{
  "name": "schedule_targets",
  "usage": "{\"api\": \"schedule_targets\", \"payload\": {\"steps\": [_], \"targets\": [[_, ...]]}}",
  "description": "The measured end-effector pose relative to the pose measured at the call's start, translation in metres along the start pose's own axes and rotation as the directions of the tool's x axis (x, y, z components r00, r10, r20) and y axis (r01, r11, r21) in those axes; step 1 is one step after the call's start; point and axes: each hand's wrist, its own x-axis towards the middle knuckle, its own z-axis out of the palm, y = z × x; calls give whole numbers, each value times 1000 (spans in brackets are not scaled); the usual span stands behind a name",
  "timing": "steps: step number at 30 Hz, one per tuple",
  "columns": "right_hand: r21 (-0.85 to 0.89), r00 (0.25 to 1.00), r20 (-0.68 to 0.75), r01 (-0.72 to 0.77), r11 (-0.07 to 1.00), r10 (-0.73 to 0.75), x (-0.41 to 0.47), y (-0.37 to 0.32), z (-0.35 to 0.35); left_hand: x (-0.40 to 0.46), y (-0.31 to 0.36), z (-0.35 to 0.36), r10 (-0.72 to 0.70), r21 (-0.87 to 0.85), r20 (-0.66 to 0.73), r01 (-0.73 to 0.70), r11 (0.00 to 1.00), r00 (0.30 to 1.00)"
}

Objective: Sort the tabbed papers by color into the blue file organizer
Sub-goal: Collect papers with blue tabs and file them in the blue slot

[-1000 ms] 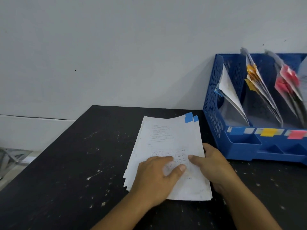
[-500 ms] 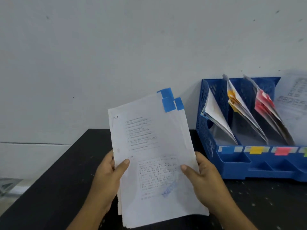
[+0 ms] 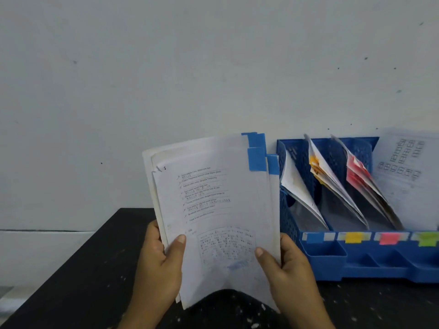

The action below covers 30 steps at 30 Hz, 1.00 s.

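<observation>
I hold a stack of white printed papers [image 3: 213,210] upright above the black table, blue tabs [image 3: 256,157] sticking out at its top right corner. My left hand [image 3: 159,264] grips the stack's lower left edge, thumb on the front sheet. My right hand [image 3: 287,269] grips the lower right edge, thumb on the front. The blue file organizer [image 3: 356,264] stands to the right against the wall. Its slots hold leaning papers: white ones [image 3: 297,184] in the blue-labelled slot, yellow-tabbed ones [image 3: 318,167], red-tabbed ones [image 3: 356,172], and a printed sheet [image 3: 408,167] at the far right.
The black table [image 3: 83,269] is speckled with white flecks and ends at the left, where a pale floor strip shows. A plain grey wall [image 3: 190,67] rises behind. Coloured labels, blue [image 3: 313,237], yellow [image 3: 352,237], red [image 3: 388,238] and green [image 3: 426,239], mark the organizer's front.
Both hands lifted the stack from flat on the table to upright in front of me. The sheets have fanned slightly and the stack has drawn nearer to the organizer.
</observation>
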Motion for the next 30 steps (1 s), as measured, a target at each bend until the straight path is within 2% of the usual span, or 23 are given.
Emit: {"api": "schedule_targets", "payload": {"steps": [5,15,19,25,28,30], "targets": [[22,998,-56,29,999,-28,1,1,-4,2,-1,1,9,-15,-12,-9,1000,1000],[29,997,-12,70,997,-70,-4,-9,-1,3,1,5,40,-4,-57,-40,999,998],[47,995,-53,83,995,-81,-5,-11,-2,6,-1,2,12,-55,-65,-15,998,998],[-114,999,16,51,992,-49,-6,-12,-1,9,-10,6,-98,-32,51,100,995,994],[-192,992,117,-27,981,50,-9,-17,-3,11,-12,6,-164,-81,33,167,983,986],[-246,987,119,-75,966,107,-9,-19,-5,13,-11,7,-197,-108,31,199,974,980]]}}
